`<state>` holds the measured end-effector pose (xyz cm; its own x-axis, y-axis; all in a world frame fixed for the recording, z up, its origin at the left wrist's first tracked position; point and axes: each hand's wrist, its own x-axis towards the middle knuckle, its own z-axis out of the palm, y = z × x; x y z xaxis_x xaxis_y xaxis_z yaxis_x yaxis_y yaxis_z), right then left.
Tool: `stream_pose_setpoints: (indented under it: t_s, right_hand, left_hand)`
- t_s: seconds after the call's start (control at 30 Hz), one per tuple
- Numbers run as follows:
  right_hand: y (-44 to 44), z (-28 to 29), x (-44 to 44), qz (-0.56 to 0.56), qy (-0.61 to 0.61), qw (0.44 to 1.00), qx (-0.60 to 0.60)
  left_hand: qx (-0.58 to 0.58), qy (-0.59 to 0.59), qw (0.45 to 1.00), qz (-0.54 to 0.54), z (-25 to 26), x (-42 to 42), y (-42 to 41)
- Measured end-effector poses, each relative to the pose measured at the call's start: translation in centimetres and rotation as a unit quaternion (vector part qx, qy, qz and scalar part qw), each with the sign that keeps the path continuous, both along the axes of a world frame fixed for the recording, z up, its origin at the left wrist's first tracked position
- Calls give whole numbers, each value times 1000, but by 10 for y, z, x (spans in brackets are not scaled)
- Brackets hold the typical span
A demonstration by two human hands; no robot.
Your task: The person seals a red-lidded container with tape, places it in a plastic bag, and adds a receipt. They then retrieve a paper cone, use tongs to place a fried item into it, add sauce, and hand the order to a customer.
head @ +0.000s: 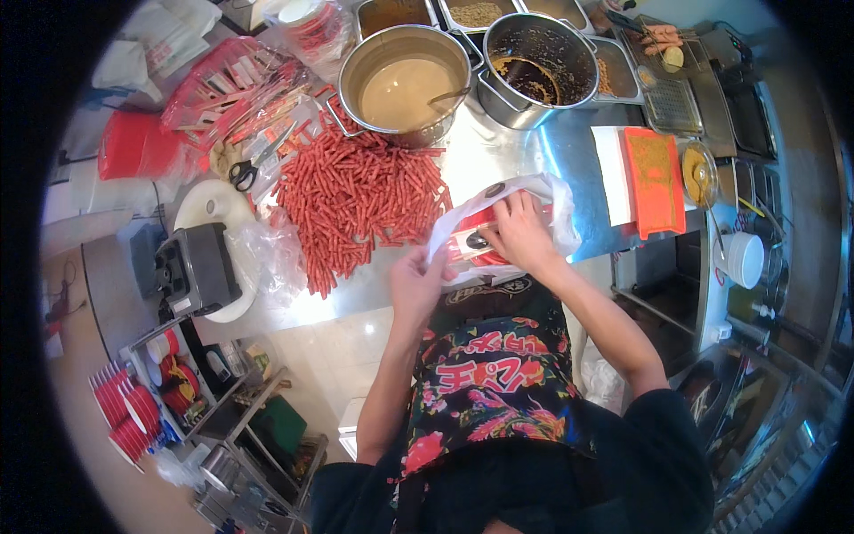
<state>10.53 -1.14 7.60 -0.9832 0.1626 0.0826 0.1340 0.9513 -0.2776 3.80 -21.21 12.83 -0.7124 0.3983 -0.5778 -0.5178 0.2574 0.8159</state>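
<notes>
A white plastic bag (564, 212) stands at the front edge of the steel counter with its mouth spread. My left hand (417, 280), slightly blurred, pinches the bag's near left rim. Inside the bag lies something red (482, 219), perhaps a lidded container. Across it is a flat wrapped packet (470, 241) with a dark mark, likely utensils. My right hand (524, 230) reaches into the bag, thumb on this packet and the other fingers curled over; their tips are partly hidden. Left of the bag spreads a large heap of short red sticks (363, 200).
Behind are a steel pot of beige sauce (407, 87) with a ladle and a pot of dark sauce (534, 73). Black-handled scissors (245, 175) lie left, past a grey device (200, 270). An orange tray of yellow powder (654, 180) sits right, beside a glass bowl (699, 175).
</notes>
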Motion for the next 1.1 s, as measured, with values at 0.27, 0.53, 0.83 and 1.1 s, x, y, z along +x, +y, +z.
stream_pose_setpoints:
  t_s: [0.27, 0.53, 0.83, 1.1]
  right_hand:
    - [29, 66, 50, -263, 117, 953, 98]
    - [68, 87, 77, -249, 69, 747, -612]
    - [84, 105, 77, -125, -8, 718, -685]
    - [80, 139, 75, -102, 184, 910, -358]
  left_hand:
    - [115, -8, 991, -75, 29, 1, 23]
    - [115, -24, 992, -52, 39, 2, 41]
    - [18, 95, 995, 40, 51, 21, 64]
    - [-116, 227, 964, 75, 23, 33, 54]
